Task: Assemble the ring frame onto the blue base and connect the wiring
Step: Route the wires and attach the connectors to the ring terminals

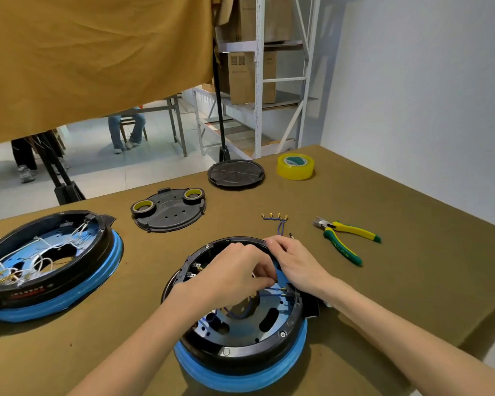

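A black ring frame (257,354) sits on a blue base (240,378) near the table's front edge. Both hands are inside the ring. My left hand (235,272) pinches a thin blue wire (269,288) with a brass terminal at its end. My right hand (295,264) rests over the ring's far right rim, fingers curled down by the same wires; what it grips is hidden. More blue wires (237,312) loop across the base's inner plate. A spare bundle of blue wires with brass terminals (277,221) lies on the table just beyond the ring.
A second ring-and-base unit (49,267) with white wiring sits at the left. Behind are a black plate (169,215) carrying two tape rolls, a round black lid (236,172), yellow tape (295,166), and yellow-green pliers (343,238) at the right. People's legs show beyond the table.
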Demonstrator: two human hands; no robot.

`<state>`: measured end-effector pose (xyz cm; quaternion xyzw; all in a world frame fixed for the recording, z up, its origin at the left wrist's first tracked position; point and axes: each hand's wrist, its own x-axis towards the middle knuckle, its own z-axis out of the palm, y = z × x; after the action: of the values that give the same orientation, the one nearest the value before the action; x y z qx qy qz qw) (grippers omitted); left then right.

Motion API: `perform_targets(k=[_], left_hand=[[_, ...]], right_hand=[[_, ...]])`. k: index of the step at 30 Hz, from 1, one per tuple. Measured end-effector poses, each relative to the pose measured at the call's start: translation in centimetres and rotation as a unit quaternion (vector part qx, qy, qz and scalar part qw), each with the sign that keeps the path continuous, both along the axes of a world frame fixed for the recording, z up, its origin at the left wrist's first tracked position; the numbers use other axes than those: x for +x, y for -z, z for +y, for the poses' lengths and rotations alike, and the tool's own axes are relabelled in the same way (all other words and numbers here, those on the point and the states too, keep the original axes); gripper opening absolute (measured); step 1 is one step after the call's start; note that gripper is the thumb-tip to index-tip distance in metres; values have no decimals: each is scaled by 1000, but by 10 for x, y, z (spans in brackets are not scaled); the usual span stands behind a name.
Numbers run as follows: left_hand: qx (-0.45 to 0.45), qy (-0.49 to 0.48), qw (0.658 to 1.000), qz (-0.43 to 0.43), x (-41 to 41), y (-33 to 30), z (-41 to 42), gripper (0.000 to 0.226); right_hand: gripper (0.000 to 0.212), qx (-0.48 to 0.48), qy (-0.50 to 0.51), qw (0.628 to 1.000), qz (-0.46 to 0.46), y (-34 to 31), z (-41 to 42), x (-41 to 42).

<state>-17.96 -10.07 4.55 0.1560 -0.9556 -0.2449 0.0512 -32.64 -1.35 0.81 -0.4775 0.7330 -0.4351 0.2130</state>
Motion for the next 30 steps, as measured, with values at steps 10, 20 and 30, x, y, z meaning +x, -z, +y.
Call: perform_targets(k=[10,20,30], left_hand=[[130,54,988,-66,-13,-10,-12,8],[119,7,993,-19,-11,-9,-23,14],[85,13,991,98,-3,-55,-20,12]], right_hand=[[29,-2,14,1000,-26,4,-1,-2],[30,-15,15,999,-44,13,-6,-6],[30,-21,-4,998,-59,12,-3,-7]])
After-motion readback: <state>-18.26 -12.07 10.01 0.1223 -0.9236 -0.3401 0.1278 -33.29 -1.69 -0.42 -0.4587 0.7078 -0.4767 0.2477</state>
